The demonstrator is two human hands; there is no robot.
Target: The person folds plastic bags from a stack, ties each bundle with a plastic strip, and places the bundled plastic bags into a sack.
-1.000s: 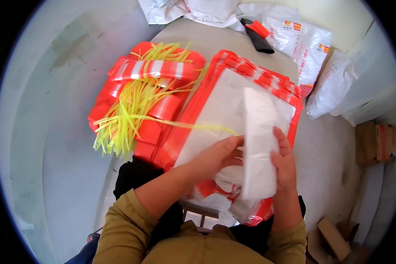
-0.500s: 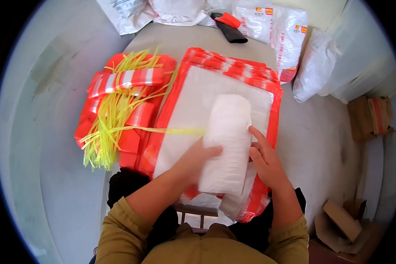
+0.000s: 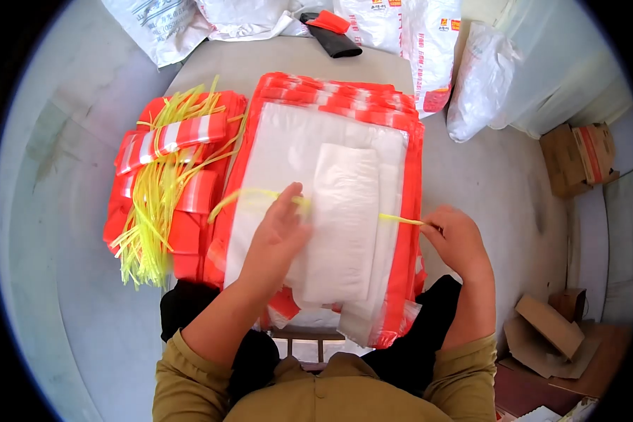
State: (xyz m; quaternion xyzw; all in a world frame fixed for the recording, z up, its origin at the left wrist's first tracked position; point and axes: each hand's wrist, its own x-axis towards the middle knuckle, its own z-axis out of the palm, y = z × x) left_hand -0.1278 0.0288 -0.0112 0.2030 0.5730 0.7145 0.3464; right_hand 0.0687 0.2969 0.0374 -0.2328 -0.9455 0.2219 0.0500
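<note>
A folded white plastic bundle (image 3: 344,218) lies on a clear plastic sheet (image 3: 278,155) that covers a stack of red-and-white plastic bags (image 3: 401,119). A yellow strip (image 3: 401,219) passes beneath the bundle and sticks out on both sides. At the right, my right hand (image 3: 461,239) is closed in a pinch on one end of that strip. My left hand (image 3: 278,235), slightly blurred, is at the bundle's left edge with its fingers stretched out, over the strip's other side. More yellow strips (image 3: 151,218) lie in a loose bunch on folded red-and-white bags (image 3: 204,130) to the left.
White printed sacks (image 3: 429,56) and a black-and-red item (image 3: 334,39) lie along the far side. A filled translucent bag (image 3: 482,81) stands at the far right. Cardboard boxes (image 3: 577,162) and opened cardboard (image 3: 548,337) are on the right.
My right hand has moved right, off the bundle, and now pinches the strip's end. The bundle has been laid flatter over the strip. My left hand has loosened from the bundle. The view shifted slightly.
</note>
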